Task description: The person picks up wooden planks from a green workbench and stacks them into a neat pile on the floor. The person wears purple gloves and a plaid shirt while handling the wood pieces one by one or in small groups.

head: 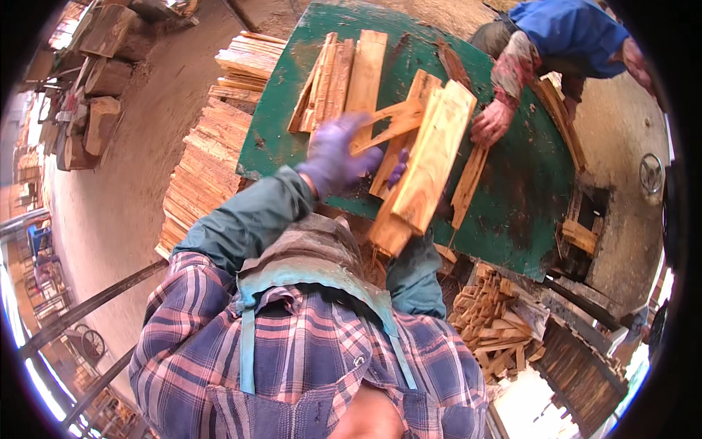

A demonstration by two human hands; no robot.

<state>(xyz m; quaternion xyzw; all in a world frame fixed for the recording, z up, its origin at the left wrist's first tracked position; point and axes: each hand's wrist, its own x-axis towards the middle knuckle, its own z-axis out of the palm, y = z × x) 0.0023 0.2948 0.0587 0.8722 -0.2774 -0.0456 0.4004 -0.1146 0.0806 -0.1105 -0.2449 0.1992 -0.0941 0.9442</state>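
My left hand (340,156), in a purple glove, is blurred above the near edge of a green tabletop (510,203). Its fingers are apart beside a split, forked piece of wood (397,118), and I cannot tell whether they touch it. My right hand (397,169), gloved too, grips a stack of wooden boards (439,159) from below; only some fingertips show at the stack's left side. Another board (419,88) lies under the forked piece. Further left, a wide plank (368,71) and several narrow slats (332,82) lie on the tabletop.
Across the table, a co-worker's bare hand (493,123) touches a narrow wood strip (469,186). Stacked boards (205,159) stand left of the table. Wood offcuts (493,324) are heaped at lower right. Logs (101,126) lie at upper left, and a handwheel (651,173) is at far right.
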